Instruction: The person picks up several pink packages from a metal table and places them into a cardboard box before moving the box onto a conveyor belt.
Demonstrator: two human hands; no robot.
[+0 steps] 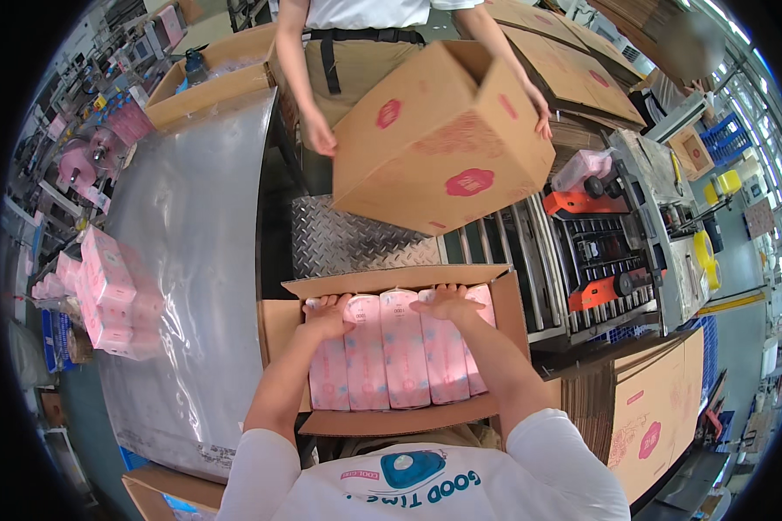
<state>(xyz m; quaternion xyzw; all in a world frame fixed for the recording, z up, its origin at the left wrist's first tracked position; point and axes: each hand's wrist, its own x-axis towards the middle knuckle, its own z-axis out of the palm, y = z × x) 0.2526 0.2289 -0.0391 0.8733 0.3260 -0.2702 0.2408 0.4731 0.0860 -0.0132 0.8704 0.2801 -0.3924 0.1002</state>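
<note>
An open cardboard box [280, 323] stands right in front of me with a row of pink packs [404, 358] standing in it. My left hand [328, 316] presses on the far end of the left packs. On the far end of the right packs lies my right hand [447, 302], fingers spread. Neither hand grips anything. Across from me another person holds a second, empty cardboard box [439, 139] tilted above the roller track, one hand [318, 137] on its left side and one hand [540, 111] on its right.
A shiny metal chute [191, 260] runs along my left, with several pink packs [113, 295] piled at its left edge. Metal rollers [530, 252] and a taping machine [617, 252] lie to the right. Flat folded cartons [652, 425] lean at lower right.
</note>
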